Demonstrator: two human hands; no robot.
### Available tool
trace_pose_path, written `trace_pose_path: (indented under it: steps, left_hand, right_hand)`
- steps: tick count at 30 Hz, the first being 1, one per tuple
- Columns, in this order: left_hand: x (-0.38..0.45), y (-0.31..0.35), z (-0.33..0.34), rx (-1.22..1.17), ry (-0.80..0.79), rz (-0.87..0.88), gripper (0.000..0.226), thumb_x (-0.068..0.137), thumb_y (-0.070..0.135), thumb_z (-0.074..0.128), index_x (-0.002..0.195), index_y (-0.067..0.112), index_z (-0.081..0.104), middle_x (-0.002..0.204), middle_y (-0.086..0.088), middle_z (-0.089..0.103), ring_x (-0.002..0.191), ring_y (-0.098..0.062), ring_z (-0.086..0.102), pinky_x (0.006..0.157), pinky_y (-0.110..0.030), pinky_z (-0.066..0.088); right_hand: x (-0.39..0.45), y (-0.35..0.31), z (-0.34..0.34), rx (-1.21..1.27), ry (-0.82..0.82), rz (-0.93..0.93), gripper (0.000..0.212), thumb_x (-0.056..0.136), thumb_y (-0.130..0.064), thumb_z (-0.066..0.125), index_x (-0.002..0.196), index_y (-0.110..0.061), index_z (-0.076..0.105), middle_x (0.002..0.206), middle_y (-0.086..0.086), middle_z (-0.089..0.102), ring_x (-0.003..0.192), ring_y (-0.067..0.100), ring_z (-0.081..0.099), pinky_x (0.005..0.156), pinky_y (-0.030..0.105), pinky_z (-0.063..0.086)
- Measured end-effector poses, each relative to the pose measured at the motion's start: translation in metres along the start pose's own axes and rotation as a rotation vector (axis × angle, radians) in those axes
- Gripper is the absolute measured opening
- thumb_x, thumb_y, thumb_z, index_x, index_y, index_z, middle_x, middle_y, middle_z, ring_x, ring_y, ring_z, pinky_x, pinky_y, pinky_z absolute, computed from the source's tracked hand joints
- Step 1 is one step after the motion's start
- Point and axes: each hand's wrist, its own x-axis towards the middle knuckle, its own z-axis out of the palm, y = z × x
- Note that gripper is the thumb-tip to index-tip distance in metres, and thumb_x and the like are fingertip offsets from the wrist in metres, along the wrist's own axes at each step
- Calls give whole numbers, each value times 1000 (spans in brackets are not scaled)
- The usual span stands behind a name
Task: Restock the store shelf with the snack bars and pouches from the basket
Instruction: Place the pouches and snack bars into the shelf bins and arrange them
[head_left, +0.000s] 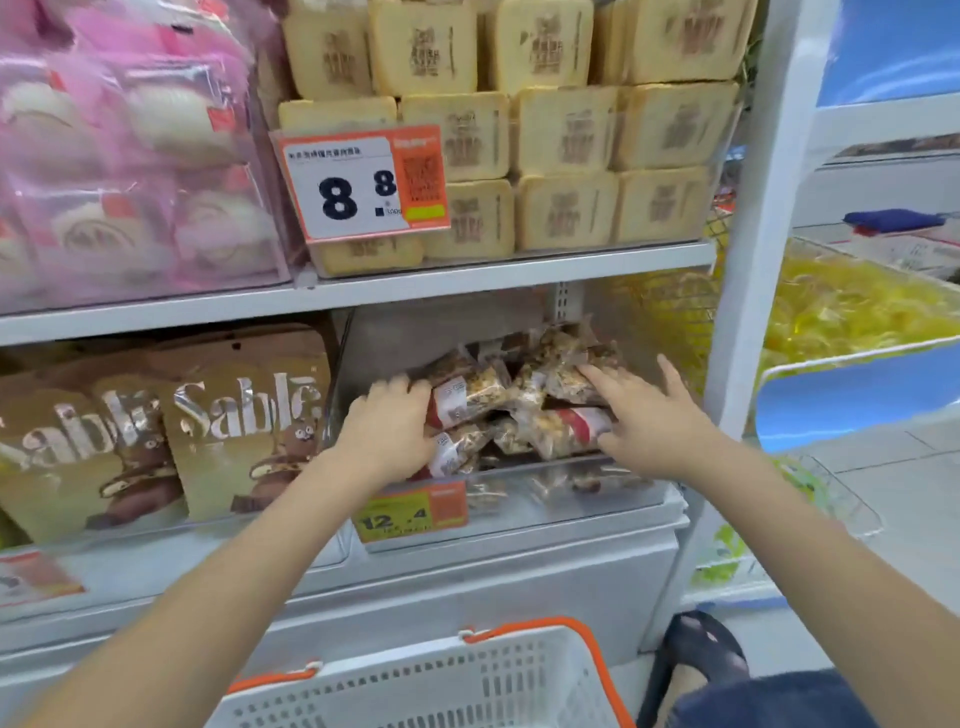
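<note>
basket cut off below — left fingertips behind snack bars

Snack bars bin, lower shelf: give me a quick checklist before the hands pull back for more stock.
1. Left hand grips a snack bar: not released, not ok.
2. Right hand flat on the pile, holding nothing: ok.
3. Snack bars inside the clear bin, none over its front: ok.
4. Bars lie jumbled, not lined up: not ok.
5. Basket within reach below: ok.
6. Stock left in basket: cannot tell.
</note>
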Motion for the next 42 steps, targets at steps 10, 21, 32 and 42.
trace_pose_path:
  steps: [10,21,32,42]
  left_hand:
    - [12,-14,30,-326,47,29,49,77,23,50,126,27,53,133,0,50,121,-25,46,102,-40,40]
    - [25,-13,15,-574,302,-183,37,90,11,48,125,16,57,125,-3,58,118,-20,49,95,-26,38]
    - [15,3,1,-601,109,4,25,93,22,54,114,26,68,109,17,63,101,2,54,89,-13,38]
    - [71,-28,-26,-496,27,-172,27,90,2,50,109,11,67,114,-6,66,92,-14,60,82,-20,46]
  right_hand:
    - [53,-53,-17,228,247,-193,46,89,-46,41,127,-22,52,87,-12,54,88,8,43,81,30,34]
    - [73,-80,14,153,-140,-327,45,89,-49,24,106,-36,63,110,-14,64,97,12,56,105,35,23]
    - [44,-77,21,258,184,-227,53,84,-43,57,133,-28,43,115,1,46,101,22,49,80,36,44]
    - [46,-82,24,173,-37,-349,67,84,-62,12,139,-36,40,142,-14,46,126,8,46,107,35,21]
